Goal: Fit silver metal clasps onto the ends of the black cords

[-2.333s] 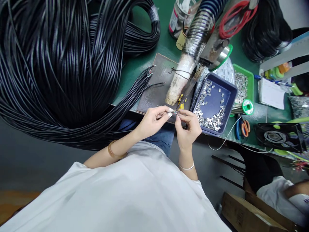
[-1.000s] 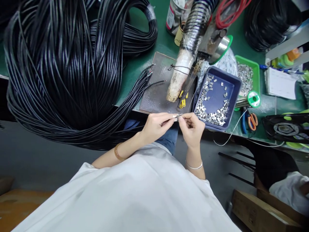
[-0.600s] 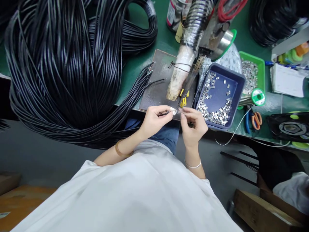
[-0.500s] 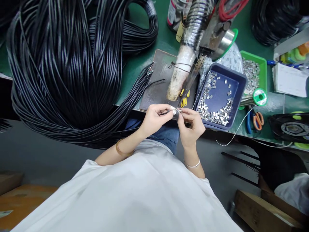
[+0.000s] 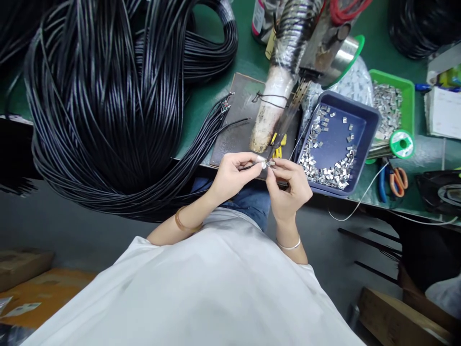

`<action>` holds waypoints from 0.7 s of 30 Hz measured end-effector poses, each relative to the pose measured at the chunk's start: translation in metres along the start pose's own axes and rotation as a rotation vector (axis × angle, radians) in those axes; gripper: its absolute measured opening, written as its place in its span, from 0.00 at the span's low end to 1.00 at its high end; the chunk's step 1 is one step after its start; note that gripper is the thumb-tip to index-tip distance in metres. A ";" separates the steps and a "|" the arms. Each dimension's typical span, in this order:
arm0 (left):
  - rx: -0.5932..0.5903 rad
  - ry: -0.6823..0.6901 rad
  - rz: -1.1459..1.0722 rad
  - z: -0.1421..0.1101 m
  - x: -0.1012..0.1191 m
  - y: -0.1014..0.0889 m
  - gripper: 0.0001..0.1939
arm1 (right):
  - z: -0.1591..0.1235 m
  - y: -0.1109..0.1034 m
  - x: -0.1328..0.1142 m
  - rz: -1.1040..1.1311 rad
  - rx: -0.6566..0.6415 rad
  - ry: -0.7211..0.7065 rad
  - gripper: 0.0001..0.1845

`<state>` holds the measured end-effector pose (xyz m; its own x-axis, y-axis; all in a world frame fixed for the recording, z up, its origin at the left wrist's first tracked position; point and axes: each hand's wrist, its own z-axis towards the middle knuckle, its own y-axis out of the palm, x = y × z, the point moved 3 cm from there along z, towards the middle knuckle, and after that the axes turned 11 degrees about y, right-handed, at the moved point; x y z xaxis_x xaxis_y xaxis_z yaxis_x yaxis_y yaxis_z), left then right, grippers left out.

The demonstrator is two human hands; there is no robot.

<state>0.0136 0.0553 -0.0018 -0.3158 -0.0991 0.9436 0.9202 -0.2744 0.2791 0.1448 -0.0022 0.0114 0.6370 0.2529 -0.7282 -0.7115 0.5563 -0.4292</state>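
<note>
My left hand [image 5: 236, 174] pinches the end of a black cable between thumb and forefinger, close to the bench edge. Facing it, my right hand [image 5: 290, 185] holds a small silver metal connector [image 5: 271, 163] in its fingertips, against the cable's end. Whether the connector sits on the wires cannot be made out. Just beyond the hands are the soldering iron's dark tip and yellow clips [image 5: 278, 144]. To the right, a blue tray [image 5: 355, 186] holds many similar silver connectors. A bundle of black cables [image 5: 201, 146] with stripped ends lies to the left on a dark board [image 5: 242, 103].
A large heap of black cable [image 5: 108, 105] covers the left of the bench. A wrapped duct [image 5: 277, 96] hangs down ahead. Farther right are a green bin [image 5: 406, 96], a solder spool [image 5: 402, 144] and orange-handled pliers [image 5: 399, 181]. Cardboard boxes [image 5: 403, 317] stand on the floor.
The view has shifted slightly, so the bench items on the right appear farther right. Both hands keep their pinch, and the right fingers have moved slightly around the connector.
</note>
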 end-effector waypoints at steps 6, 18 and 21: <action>-0.023 -0.063 -0.038 -0.003 -0.003 -0.002 0.07 | -0.004 -0.003 0.003 0.006 -0.076 -0.021 0.08; -0.333 -0.074 0.266 -0.019 -0.003 0.001 0.07 | -0.004 -0.021 0.008 0.067 -0.062 0.155 0.07; -0.695 -0.028 0.542 -0.037 0.004 -0.004 0.10 | 0.001 -0.052 0.002 0.061 0.226 0.001 0.08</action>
<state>-0.0005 0.0208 -0.0055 0.1377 -0.3638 0.9212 0.5904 -0.7167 -0.3712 0.1833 -0.0294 0.0330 0.5943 0.2911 -0.7497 -0.6644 0.7031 -0.2536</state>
